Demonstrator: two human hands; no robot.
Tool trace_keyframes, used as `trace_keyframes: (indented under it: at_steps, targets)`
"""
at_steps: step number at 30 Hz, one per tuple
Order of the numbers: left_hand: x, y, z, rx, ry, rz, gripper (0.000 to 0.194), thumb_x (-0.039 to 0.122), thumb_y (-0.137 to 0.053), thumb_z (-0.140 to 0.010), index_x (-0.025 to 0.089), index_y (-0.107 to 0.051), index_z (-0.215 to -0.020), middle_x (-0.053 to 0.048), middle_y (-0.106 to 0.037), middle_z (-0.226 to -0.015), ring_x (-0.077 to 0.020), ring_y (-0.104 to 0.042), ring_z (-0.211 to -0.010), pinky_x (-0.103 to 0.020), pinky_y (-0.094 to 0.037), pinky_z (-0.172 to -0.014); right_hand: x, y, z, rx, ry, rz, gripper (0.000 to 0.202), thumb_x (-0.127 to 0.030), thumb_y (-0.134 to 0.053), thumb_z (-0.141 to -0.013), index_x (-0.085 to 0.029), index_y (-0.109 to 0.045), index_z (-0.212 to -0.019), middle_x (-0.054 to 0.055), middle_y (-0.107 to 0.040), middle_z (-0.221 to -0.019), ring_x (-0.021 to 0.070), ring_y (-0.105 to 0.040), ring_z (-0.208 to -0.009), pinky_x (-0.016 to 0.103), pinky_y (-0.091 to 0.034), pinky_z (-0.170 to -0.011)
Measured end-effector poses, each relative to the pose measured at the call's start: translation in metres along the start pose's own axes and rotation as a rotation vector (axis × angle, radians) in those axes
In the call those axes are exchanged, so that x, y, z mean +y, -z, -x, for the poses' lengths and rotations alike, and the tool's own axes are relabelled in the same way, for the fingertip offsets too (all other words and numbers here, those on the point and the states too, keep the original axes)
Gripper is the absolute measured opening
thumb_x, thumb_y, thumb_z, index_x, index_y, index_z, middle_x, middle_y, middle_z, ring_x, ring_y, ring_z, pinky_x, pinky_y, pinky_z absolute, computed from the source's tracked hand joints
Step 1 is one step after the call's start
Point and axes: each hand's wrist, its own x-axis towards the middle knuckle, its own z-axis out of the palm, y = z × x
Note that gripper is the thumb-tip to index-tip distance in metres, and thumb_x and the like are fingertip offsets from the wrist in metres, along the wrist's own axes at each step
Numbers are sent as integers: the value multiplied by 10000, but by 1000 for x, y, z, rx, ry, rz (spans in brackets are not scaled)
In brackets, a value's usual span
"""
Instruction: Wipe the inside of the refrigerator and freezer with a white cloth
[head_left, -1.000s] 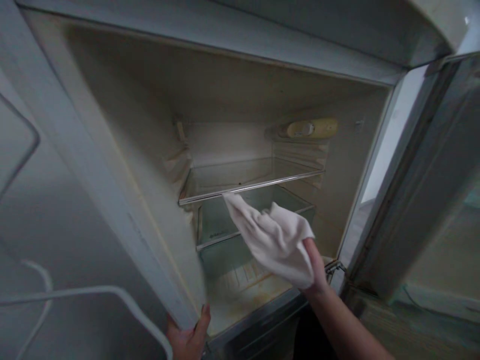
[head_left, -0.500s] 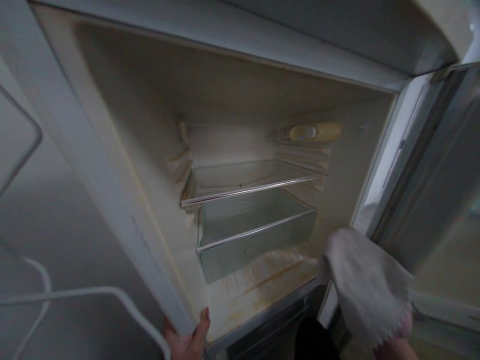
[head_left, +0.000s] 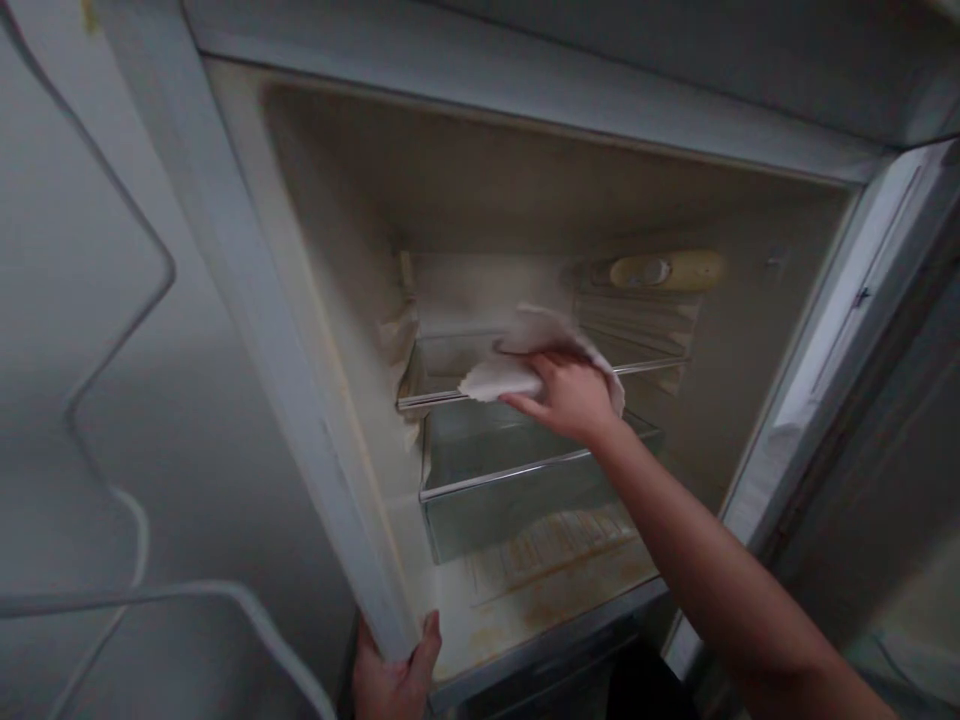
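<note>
My right hand [head_left: 574,398] reaches into an open fridge [head_left: 262,340], closed on a pale cloth [head_left: 499,379]. The cloth drapes over the fingers at the front edge of the glass shelf [head_left: 442,398]; whether it presses on the glass I cannot tell. Under that shelf sits a clear drawer [head_left: 517,520]. My left hand [head_left: 394,675] is wrapped round the lower left edge of the fridge frame, thumb on the inner side. Yellow-brown stains mark the fridge floor [head_left: 555,590].
A yellowed thermostat housing [head_left: 667,270] juts from the inner right wall. On the right stands the open fridge door [head_left: 877,450]. A white cable [head_left: 225,592] hangs along the left side. A dark shape [head_left: 649,685] shows at the bottom.
My right hand has carried the cloth from beside the door, leftward and up into the fridge, to the glass shelf. My left hand keeps its grip on the frame. The view has shifted slightly.
</note>
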Motion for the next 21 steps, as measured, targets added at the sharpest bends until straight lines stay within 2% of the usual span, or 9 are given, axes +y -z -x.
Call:
trace_keyframes:
  at_steps: [4, 9, 12, 14, 16, 17, 19, 21]
  targets:
    - [-6, 0, 0, 2, 25, 37, 723, 621, -811, -624, 142, -628, -1134, -127, -754, -974, -335, -735, -942, -453, -582, -890, -10, -5, 9, -91, -146, 149, 702, -772, -401, -943, -169, -760, -976, 169, -758, -902, 314, -727, -872, 360, -518, -754]
    - [-2, 0, 1, -1, 71, 52, 731, 647, -812, -606, 130, -646, -1096, -131, -759, -963, -338, -734, -960, -453, -577, -924, -9, 2, 15, -122, -93, 185, 578, -610, -395, -1015, -162, -750, -927, 167, -753, -861, 285, -725, -807, 330, -477, -692]
    - [4, 0, 2, 22, 82, 57, 711, 649, -812, -595, 138, -662, -1066, -115, -758, -936, -330, -734, -953, -433, -583, -920, 4, 14, 8, -123, -43, 80, 585, -652, -464, -972, -148, -744, -874, 158, -740, -825, 270, -707, -785, 333, -482, -704]
    - [6, 1, 2, 28, 88, 65, 716, 641, -820, -581, 144, -660, -1071, -103, -754, -914, -325, -736, -939, -420, -591, -899, 24, 24, -3, -140, -9, -136, 661, -714, -418, -958, -146, -742, -857, 141, -738, -830, 256, -700, -788, 339, -506, -716]
    - [5, 2, 3, 23, 85, 54, 724, 631, -818, -583, 141, -651, -1088, -108, -754, -923, -329, -736, -939, -421, -594, -882, 47, 30, -18, -157, 4, -387, 685, -709, -358, -974, -151, -755, -959, 127, -755, -907, 245, -710, -838, 354, -545, -759]
    - [5, 1, 3, 15, 81, 40, 719, 628, -812, -594, 137, -648, -1093, -114, -753, -931, -332, -735, -944, -425, -592, -883, 59, 31, -26, -160, 3, -457, 657, -703, -401, -962, -158, -754, -1060, 124, -763, -972, 248, -717, -885, 371, -562, -805]
    - [3, 0, 5, 19, 72, 20, 692, 633, -786, -632, 139, -643, -1096, -123, -753, -953, -333, -732, -963, -429, -585, -903, 77, 29, -40, -178, -14, -448, 650, -703, -556, -892, -186, -712, -1255, 130, -753, -1146, 279, -714, -1031, 429, -561, -939]
    - [2, -3, 8, 41, 70, 43, 681, 641, -759, -666, 156, -628, -1126, -128, -753, -1002, -328, -729, -1000, -428, -573, -949, 86, 25, -51, -245, -41, -316, 727, -722, -649, -825, -227, -673, -1358, 135, -687, -1338, 334, -654, -1220, 498, -499, -1079]
